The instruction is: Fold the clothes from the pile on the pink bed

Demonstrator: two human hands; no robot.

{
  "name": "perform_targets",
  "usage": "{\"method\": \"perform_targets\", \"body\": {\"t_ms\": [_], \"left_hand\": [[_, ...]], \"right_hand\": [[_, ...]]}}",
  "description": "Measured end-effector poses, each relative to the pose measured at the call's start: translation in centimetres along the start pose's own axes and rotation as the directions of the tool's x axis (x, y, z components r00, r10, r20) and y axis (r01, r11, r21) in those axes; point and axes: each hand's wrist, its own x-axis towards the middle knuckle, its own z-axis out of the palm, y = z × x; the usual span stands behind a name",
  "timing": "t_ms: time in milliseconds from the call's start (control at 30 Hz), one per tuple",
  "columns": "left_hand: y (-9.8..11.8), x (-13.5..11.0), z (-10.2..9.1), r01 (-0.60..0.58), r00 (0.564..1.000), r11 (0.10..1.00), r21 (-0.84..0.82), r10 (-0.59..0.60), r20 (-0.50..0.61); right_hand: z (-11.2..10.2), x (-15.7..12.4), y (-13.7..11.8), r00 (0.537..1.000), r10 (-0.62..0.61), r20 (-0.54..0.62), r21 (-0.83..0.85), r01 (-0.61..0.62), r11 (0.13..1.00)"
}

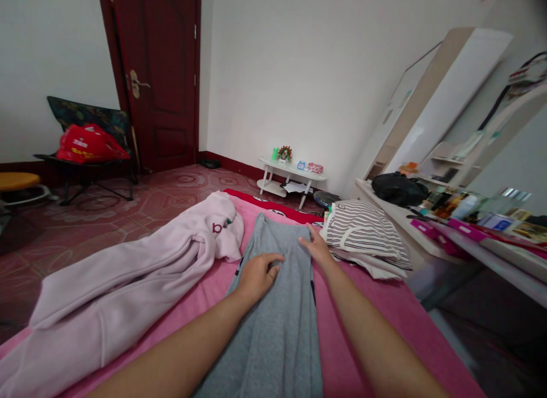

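Observation:
A grey garment lies lengthwise on the pink bed cover in front of me. My left hand rests on its middle with the fingers curled and pressed against the cloth. My right hand lies flat on the garment's right edge, fingers stretched toward its far end. A pale pink hoodie is spread out to the left of the grey garment. A folded striped top sits in a small pile to the right of my right hand.
A desk with a black bag, bottles and boxes runs along the right. A small white table stands by the far wall. At the left are a dark red door, a chair with a red bag and a yellow stool.

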Motion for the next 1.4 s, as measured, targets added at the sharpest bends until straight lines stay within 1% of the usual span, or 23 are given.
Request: {"method": "perform_targets", "body": {"t_ms": [67,133,200,233,367,467,533,600,767,900,1000,1067,1167,1200,1267,1333,1400], "left_hand": [[-0.2,0.2,0.0,0.008,1.000,0.996,-0.087,-0.010,-0.029],[-0.5,0.4,0.0,0.032,0.993,0.988,-0.154,-0.049,-0.109],[-0.8,0.6,-0.1,0.059,0.980,0.986,-0.154,-0.087,-0.177],[-0.9,0.7,-0.1,0.066,0.977,0.989,-0.132,-0.090,-0.192],[-1.2,0.9,0.0,0.090,0.976,0.996,-0.021,-0.092,-0.196],[-1.3,0.8,0.0,0.105,0.977,0.994,0.041,-0.096,-0.190],[-1.4,0.7,-0.1,0.088,0.982,0.993,0.077,-0.074,-0.173],[-1.5,0.7,-0.1,0.071,0.985,0.994,0.079,-0.057,-0.164],[-1.8,0.6,-0.4,0.055,0.986,0.997,-0.046,-0.062,-0.157],[-1.7,-0.2,-0.8,0.039,0.989,0.996,-0.086,-0.050,-0.141],[-1.4,-1.5,-1.2,0.013,0.996,0.994,-0.109,-0.022,-0.085],[-1.2,-2.8,-1.8,-0.013,0.999,0.993,-0.115,0.009,-0.034],[-1.1,-5.6,-3.3,-0.103,0.990,0.992,-0.068,0.109,0.087],[-1.2,-6.6,-4.0,-0.147,0.979,0.988,-0.046,0.152,0.138],[-1.4,-8.7,-5.6,-0.242,0.940,0.970,-0.027,0.241,0.242],[-1.6,-10.8,-7.4,-0.320,0.887,0.946,-0.053,0.319,0.334],[-1.6,-12.8,-9.4,-0.373,0.822,0.924,-0.085,0.372,0.432]], "right_hand": [[-0.4,1.6,-0.1,0.999,0.007,0.050,-0.056,-0.004,0.998],[-0.4,2.5,-0.1,0.998,0.029,0.057,-0.120,-0.022,0.993],[0.2,2.7,0.0,0.998,0.043,0.053,-0.184,-0.032,0.982],[0.7,2.4,0.1,0.997,0.047,0.059,-0.216,-0.034,0.976],[2.8,0.7,0.1,0.993,0.065,0.095,-0.341,-0.029,0.940],[3.2,-0.7,-0.3,0.989,0.071,0.128,-0.407,-0.013,0.913],[3.0,-1.5,-0.6,0.984,0.072,0.164,-0.435,0.007,0.900],[2.6,-2.5,-0.8,0.975,0.076,0.208,-0.453,0.027,0.891],[1.4,-5.8,-1.5,0.954,0.118,0.276,-0.472,0.028,0.881],[0.0,-8.7,-2.7,0.934,0.149,0.323,-0.483,0.027,0.875],[-1.2,-11.3,-3.7,0.930,0.140,0.341,-0.498,0.052,0.866],[-2.1,-13.3,-4.2,0.929,0.114,0.353,-0.506,0.087,0.858],[-3.4,-16.8,-4.6,0.928,0.037,0.370,-0.506,0.168,0.846],[-3.8,-18.1,-4.7,0.928,0.011,0.373,-0.505,0.193,0.841],[-4.6,-20.6,-4.8,0.923,-0.032,0.384,-0.488,0.232,0.841],[-5.5,-23.0,-5.1,0.917,-0.065,0.393,-0.446,0.252,0.859],[-6.6,-25.2,-5.6,0.912,-0.104,0.397,-0.372,0.264,0.890]]}}
